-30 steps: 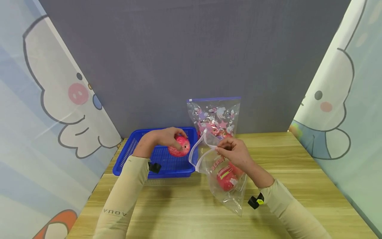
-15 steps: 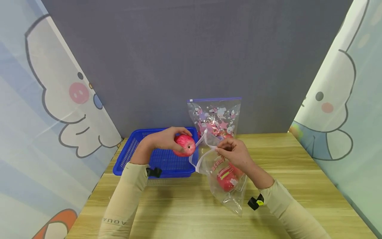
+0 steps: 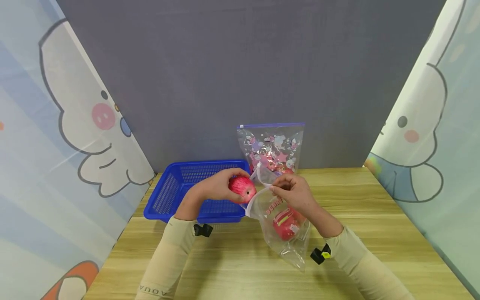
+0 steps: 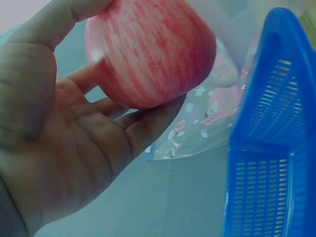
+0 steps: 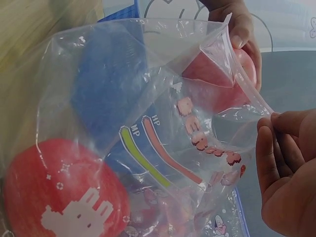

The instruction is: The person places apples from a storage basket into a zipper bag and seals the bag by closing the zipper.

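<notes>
My left hand (image 3: 219, 185) grips a red streaked apple (image 3: 243, 189) between thumb and fingers, right at the mouth of a clear zip bag (image 3: 264, 208). In the left wrist view the apple (image 4: 153, 54) fills the space between thumb and fingertips. My right hand (image 3: 294, 191) pinches the bag's white zip edge and keeps its mouth spread. Red fruit (image 3: 286, 227) shows through the lower part of this bag, behind a printed rabbit. From the right wrist view, the held apple (image 5: 244, 69) sits at the opening, partly behind the plastic.
A blue perforated basket (image 3: 163, 200) stands at the left on the wooden table (image 3: 232, 258). Behind the held bag, a second printed bag with a purple zip (image 3: 271, 139) leans on the grey wall (image 3: 270, 66), with red things inside.
My left hand has carried the apple rightward from over the basket to the bag's mouth. My right hand has stayed on the bag's edge.
</notes>
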### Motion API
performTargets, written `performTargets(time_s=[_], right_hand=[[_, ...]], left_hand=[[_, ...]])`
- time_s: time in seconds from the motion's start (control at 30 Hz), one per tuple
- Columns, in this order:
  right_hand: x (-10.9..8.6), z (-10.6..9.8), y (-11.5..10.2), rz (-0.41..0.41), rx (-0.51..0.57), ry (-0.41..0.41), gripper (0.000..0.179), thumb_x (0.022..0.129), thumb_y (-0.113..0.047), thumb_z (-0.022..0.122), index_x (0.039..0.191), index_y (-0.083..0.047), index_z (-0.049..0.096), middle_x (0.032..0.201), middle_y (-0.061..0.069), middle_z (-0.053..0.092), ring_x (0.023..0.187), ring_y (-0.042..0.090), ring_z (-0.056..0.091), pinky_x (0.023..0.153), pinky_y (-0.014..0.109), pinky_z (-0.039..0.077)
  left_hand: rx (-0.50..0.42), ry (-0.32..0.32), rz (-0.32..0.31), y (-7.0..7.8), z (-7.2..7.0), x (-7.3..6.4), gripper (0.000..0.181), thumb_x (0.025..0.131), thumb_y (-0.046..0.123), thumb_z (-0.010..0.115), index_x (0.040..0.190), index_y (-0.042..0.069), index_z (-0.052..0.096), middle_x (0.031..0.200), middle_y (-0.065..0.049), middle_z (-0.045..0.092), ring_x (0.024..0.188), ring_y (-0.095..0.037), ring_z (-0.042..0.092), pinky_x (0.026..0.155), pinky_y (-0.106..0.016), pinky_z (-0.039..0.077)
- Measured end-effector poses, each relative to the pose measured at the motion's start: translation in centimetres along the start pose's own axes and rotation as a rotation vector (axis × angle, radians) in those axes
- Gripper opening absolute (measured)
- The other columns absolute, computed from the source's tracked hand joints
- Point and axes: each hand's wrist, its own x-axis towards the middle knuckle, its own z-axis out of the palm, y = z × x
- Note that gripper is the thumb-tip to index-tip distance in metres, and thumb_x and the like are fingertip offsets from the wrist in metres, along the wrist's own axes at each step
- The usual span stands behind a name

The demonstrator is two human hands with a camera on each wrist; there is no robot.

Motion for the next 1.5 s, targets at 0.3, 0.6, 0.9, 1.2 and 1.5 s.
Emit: performTargets(time_s=[0.3, 0.6, 0.9, 1.2, 1.5], right_hand=[[0.6, 0.0, 2.5, 0.012, 0.016, 0.030, 0.010, 0.088, -0.007, 0.073, 0.090, 0.002, 0.068, 0.076, 0.011, 0.068, 0.066, 0.030, 0.063, 0.053, 0.033, 0.052], [0.6, 0.1, 2.5, -0.004, 0.025, 0.041, 0.013, 0.088, -0.012, 0.073, 0.089, -0.001, 0.068, 0.076, 0.012, 0.067, 0.065, 0.029, 0.062, 0.053, 0.034, 0.051], [0.0, 0.3, 1.0, 0.014, 0.041, 0.038, 0.013, 0.088, -0.006, 0.072, 0.090, 0.005, 0.067, 0.078, 0.016, 0.067, 0.071, 0.037, 0.064, 0.057, 0.037, 0.054], [0.4, 0.4, 2.3, -0.011, 0.052, 0.049, 0.022, 0.087, -0.017, 0.075, 0.090, 0.003, 0.067, 0.080, 0.017, 0.069, 0.064, 0.025, 0.061, 0.053, 0.028, 0.049], [-0.2, 0.5, 0.0, -0.003, 0.046, 0.055, 0.008, 0.087, 0.001, 0.071, 0.088, 0.007, 0.066, 0.076, 0.017, 0.066, 0.057, 0.013, 0.054, 0.049, 0.022, 0.044]], left_hand=[[0.010, 0.021, 0.010, -0.8, 1.0, 0.4, 0.065, 0.074, 0.022, 0.085, 0.131, 0.017, 0.054, 0.117, -0.002, 0.055, 0.097, -0.021, 0.059, 0.075, -0.030, 0.055], [0.149, 0.071, 0.043, -1.1, 1.9, 0.9, 0.072, 0.073, 0.025, 0.085, 0.135, 0.012, 0.052, 0.120, 0.001, 0.055, 0.099, -0.016, 0.057, 0.075, -0.027, 0.053], [0.158, 0.103, 0.052, -1.2, 2.6, 1.3, 0.078, 0.072, 0.024, 0.085, 0.139, 0.011, 0.048, 0.124, 0.002, 0.053, 0.103, -0.013, 0.055, 0.078, -0.026, 0.052], [0.076, 0.071, 0.029, -1.9, 2.6, 1.1, 0.070, 0.081, 0.020, 0.079, 0.141, 0.009, 0.045, 0.140, -0.011, 0.047, 0.117, -0.029, 0.055, 0.090, -0.040, 0.050], [0.069, 0.156, 0.026, -2.3, 2.7, -0.9, 0.025, 0.092, 0.027, 0.069, 0.115, 0.016, 0.066, 0.108, 0.002, 0.064, 0.093, -0.020, 0.061, 0.076, -0.038, 0.053]])
